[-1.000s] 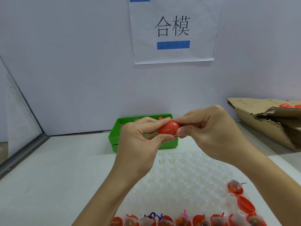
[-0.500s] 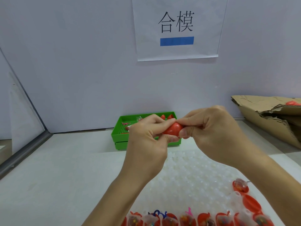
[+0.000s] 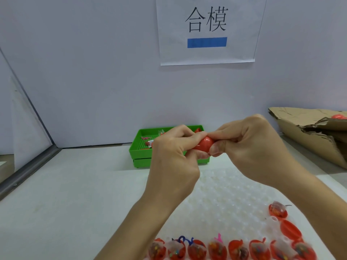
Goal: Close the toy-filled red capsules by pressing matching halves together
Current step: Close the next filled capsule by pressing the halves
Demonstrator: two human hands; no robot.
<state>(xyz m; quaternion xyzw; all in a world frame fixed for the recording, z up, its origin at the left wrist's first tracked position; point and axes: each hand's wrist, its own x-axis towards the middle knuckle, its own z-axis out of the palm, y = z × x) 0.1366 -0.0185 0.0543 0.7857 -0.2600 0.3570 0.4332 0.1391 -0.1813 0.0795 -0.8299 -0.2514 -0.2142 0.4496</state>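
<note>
One red capsule (image 3: 203,145), two hands

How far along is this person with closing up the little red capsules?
Done: one red capsule in the cardboard box at right looks closed. In hand: the left hand and right hand press a red capsule together between the fingertips. Left: a row of open toy-filled halves waits on the white bubbled tray, with more at its right edge.

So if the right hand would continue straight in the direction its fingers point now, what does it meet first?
The right hand points leftward, so it would first meet the red capsule it already pinches, with the left hand gripping the other side. Depth looks shared, since both hold the same capsule.
</note>
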